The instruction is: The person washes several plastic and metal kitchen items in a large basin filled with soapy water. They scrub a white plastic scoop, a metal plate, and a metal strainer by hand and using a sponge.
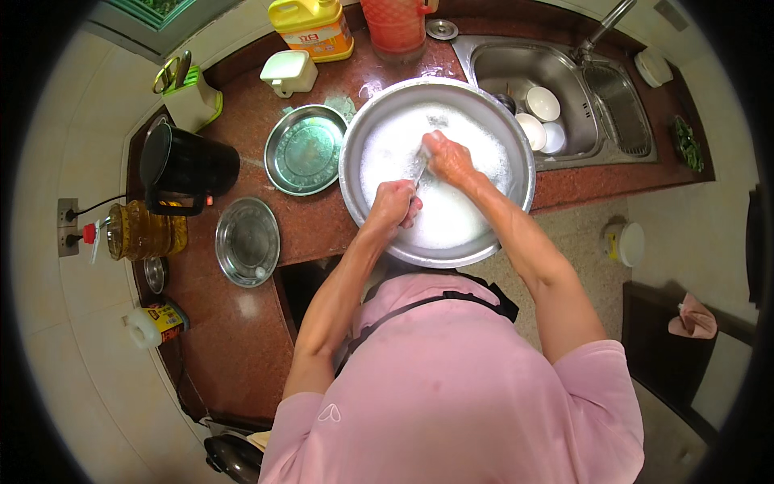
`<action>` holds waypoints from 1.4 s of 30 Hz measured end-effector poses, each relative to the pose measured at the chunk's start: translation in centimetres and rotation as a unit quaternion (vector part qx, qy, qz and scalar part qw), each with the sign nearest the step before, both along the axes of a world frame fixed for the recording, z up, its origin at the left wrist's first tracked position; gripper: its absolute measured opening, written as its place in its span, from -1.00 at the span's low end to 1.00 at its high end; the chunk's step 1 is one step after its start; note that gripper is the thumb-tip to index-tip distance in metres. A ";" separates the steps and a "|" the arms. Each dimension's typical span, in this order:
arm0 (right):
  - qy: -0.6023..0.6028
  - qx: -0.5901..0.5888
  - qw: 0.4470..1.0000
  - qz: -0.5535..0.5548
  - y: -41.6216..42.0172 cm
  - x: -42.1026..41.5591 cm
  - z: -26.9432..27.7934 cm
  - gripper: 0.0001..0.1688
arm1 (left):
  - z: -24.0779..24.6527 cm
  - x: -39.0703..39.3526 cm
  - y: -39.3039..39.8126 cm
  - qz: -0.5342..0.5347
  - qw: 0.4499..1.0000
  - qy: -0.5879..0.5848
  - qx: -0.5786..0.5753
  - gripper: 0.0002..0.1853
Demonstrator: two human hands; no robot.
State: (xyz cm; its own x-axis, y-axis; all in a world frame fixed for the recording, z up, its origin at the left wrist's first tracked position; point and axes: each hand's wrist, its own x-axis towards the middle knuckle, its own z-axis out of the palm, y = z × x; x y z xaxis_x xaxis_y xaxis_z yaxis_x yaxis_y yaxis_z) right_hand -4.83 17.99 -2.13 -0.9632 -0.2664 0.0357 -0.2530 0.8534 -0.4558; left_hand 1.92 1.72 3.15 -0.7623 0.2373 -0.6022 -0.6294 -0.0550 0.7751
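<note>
A large round metal basin (527, 175) full of white suds stands at the counter's front edge, beside the sink. Above the suds my left hand (396, 204) is closed around one end of a thin metal utensil (419, 175), whose kind I cannot tell. Up and to the right of it, my right hand (446, 156) grips the utensil's other part, with something pale and foamy at the fingers. Left of the basin lie a round metal plate (306, 150) with greenish water in it and a second metal plate (248, 242).
Bowls (542, 103) sit in the steel sink (502, 60). Behind the basin are a red pitcher (394, 27), a yellow detergent jug (311, 30) and a lidded white container (289, 72). A black pitcher (187, 166), an oil bottle (148, 230) and a knife block (193, 100) stand left.
</note>
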 end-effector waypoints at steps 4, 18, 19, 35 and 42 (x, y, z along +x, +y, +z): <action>0.025 0.043 0.995 -0.090 1.0 -0.8 -1.4 -0.81 | 0.6 0.0 0.2 0.011 1.000 -0.006 0.005 -0.84; -0.015 -0.005 0.999 -0.039 -0.1 0.1 -0.7 -0.85 | 0.1 -0.3 -0.3 -0.002 0.998 -0.062 -0.022 -0.75; 0.003 -0.025 1.000 0.019 -1.1 1.9 0.4 -0.87 | 0.3 -0.4 -0.3 0.020 0.997 -0.073 -0.002 -0.67; 0.001 -0.232 0.966 0.113 -1.0 5.9 1.8 -0.82 | 0.6 -1.1 -0.1 0.042 0.994 -0.101 -0.018 -0.44; -0.020 0.116 0.992 -0.047 2.4 5.1 1.5 -0.80 | -1.1 -1.0 -0.8 -0.011 0.999 -0.030 -0.019 -0.87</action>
